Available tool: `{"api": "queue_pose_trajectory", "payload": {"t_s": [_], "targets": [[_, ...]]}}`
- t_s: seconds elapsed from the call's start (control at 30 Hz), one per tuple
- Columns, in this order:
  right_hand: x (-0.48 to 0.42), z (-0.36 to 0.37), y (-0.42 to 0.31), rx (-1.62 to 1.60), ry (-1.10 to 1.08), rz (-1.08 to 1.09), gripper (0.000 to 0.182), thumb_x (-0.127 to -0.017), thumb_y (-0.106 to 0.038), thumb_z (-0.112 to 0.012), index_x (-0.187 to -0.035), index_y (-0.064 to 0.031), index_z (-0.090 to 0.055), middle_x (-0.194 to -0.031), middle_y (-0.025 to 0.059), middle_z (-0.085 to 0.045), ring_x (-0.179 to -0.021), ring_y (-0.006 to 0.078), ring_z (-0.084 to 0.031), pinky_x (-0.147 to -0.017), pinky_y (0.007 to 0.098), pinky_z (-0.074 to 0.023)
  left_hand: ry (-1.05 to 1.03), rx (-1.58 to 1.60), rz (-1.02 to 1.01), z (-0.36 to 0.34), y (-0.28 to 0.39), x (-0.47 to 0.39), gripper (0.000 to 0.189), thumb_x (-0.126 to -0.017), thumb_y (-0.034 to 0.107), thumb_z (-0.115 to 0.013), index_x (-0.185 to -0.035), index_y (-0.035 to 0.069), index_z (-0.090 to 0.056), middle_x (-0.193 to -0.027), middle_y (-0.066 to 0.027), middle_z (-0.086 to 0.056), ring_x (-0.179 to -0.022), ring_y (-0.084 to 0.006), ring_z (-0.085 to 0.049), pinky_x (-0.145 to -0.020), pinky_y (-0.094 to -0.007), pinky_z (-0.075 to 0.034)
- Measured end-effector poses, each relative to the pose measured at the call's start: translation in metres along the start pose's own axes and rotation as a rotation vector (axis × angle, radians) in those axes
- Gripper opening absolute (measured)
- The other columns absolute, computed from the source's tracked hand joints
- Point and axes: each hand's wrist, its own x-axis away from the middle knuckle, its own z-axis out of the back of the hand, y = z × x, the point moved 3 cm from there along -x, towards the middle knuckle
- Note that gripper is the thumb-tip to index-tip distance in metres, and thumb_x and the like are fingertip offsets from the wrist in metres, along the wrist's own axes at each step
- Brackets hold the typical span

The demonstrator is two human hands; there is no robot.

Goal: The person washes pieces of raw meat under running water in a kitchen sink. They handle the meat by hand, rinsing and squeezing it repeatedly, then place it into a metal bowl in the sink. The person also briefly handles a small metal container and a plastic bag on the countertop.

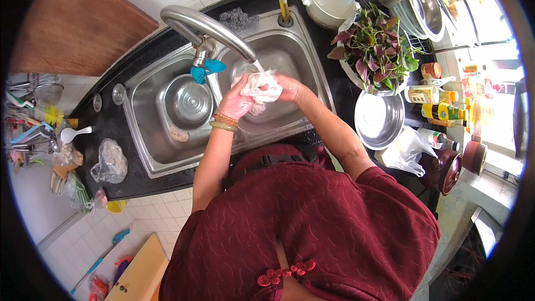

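Over the right basin of a double stainless-steel sink (136,144), both hands hold a wet, bunched white cloth (262,87). My left hand (237,102), with a beaded bracelet and a bangle at the wrist, grips the cloth's left side. On its right side, my right hand (289,88) is closed around the edge. Water runs from the curved metal faucet (228,33) onto the cloth. Beneath the hands is a partly hidden translucent item that I cannot make out. A blue cloth (207,70) is tied at the faucet's base.
A round metal bowl (188,101) stands in the left basin. Right of the sink are leafy red-green vegetables (380,52) in a container, an empty metal basin (379,120) and several bottles (443,111). On the left counter lie a plastic bag (110,161) and a white spoon (76,133).
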Motion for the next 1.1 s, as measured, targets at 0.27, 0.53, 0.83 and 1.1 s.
{"api": "queue_pose_trajectory", "payload": {"t_s": [0.27, 0.53, 0.83, 1.1], "targets": [[0.036, -0.016, -0.034, 0.539, 0.432, 0.223, 0.038, -0.090, -0.024, -0.061, -0.119, -0.0001, -0.054, -0.096, 0.0043, -0.063, -0.083, 0.0114, -0.060, -0.075, 0.0279, -0.0495, 0.002, -0.019, 0.053, -0.025, 0.006, -0.002, 0.060, -0.099, 0.045, -0.036, -0.133, -0.004, -0.042, -0.127, -0.0194, -0.055, -0.115, -0.0330, -0.055, -0.099, -0.0443, -0.042], [0.030, -0.061, -0.031, 0.952, 0.539, 0.512, 0.021, -0.093, -0.020, -0.059, -0.095, -0.0009, -0.067, -0.079, 0.0003, -0.061, -0.079, 0.0066, -0.054, -0.072, 0.0250, -0.0462, 0.270, -0.254, 0.083, 0.010, -0.007, -0.009, 0.040, -0.097, 0.029, -0.052, -0.128, 0.004, -0.051, -0.125, -0.0066, -0.058, -0.116, -0.0173, -0.053, -0.102, -0.0334, -0.038], [0.026, -0.025, -0.045, 0.305, 0.337, 0.486, 0.017, -0.095, -0.021, -0.055, -0.092, -0.0050, -0.060, -0.088, 0.0013, -0.064, -0.080, 0.0083, -0.058, -0.073, 0.0257, -0.0474, 0.378, -0.107, -0.087, 0.008, 0.002, 0.011, 0.050, -0.097, 0.036, -0.050, -0.130, -0.001, -0.048, -0.130, -0.0121, -0.055, -0.118, -0.0247, -0.055, -0.101, -0.0391, -0.043], [0.045, -0.035, -0.056, 0.189, 0.109, 0.476, 0.014, -0.090, -0.002, -0.053, -0.100, -0.0056, -0.063, -0.102, 0.0061, -0.065, -0.093, 0.0186, -0.062, -0.082, 0.0320, -0.0487, 0.273, -0.038, -0.068, -0.008, 0.015, 0.016, 0.058, -0.097, 0.043, -0.044, -0.139, 0.004, -0.037, -0.136, -0.0132, -0.049, -0.122, -0.0264, -0.051, -0.104, -0.0415, -0.040]]}}
